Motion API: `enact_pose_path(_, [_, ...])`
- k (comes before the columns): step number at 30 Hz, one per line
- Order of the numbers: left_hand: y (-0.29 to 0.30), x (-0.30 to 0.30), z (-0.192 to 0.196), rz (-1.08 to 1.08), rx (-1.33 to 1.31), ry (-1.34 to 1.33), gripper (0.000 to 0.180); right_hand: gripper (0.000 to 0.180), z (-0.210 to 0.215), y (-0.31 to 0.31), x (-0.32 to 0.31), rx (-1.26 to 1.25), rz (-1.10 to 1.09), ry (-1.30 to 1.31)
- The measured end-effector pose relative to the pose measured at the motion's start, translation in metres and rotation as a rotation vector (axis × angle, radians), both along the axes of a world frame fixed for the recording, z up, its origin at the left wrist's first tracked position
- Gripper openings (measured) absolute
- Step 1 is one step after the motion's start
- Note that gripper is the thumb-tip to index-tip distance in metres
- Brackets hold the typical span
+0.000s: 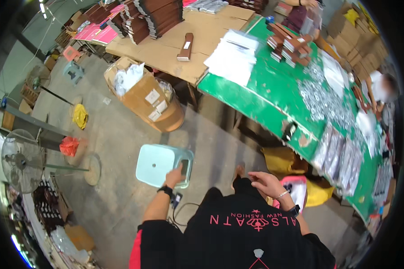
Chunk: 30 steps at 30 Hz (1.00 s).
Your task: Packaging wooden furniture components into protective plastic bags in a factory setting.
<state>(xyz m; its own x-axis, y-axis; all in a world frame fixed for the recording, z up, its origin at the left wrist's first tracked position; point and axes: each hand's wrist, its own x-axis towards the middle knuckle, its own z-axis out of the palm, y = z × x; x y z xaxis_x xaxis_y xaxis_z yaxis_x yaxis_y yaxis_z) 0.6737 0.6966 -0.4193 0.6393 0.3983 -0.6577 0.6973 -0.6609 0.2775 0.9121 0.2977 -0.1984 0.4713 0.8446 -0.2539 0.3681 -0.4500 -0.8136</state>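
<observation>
My left hand grips the near right edge of a light blue plastic stool on the concrete floor. Its fingers reach down past the seat rim and are partly hidden there. The stool is tilted in view, with its seat and one side with legs showing. Near my front on the right, my right hand hangs in the air with fingers bent loosely and apart, holding nothing. Below and beside it lies a pink-edged thing with a white middle, partly covered by my arm.
A green-topped table runs along the right, bearing white sheets, brown bars, metal parts and bagged bundles. Co-workers stand beyond it. A cardboard carton is ahead; pedestal fans stand left. Yellow sacks lie under the table.
</observation>
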Motion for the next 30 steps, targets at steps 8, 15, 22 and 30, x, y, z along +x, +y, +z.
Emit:
enact_pose_path(8, [-0.010,0.047,-0.050,-0.133,0.207,0.254,0.100,0.039,-0.030,0.089,0.121,-0.089,0.152,0.125])
enact_pose_path(15, [0.122,0.095,-0.164,-0.351,0.158,0.505,0.105,0.041,-0.075,0.192,0.215,-0.273,0.165,0.319])
enact_pose_path(22, [0.132,0.066,-0.233,-0.261,-0.265,0.582,0.080,0.043,-0.075,0.280,0.272,-0.387,-0.024,0.477])
enact_pose_path(30, [0.021,0.162,-0.265,-0.473,-0.424,0.412,0.051,0.041,-0.064,0.256,0.309,-0.327,-0.186,0.463])
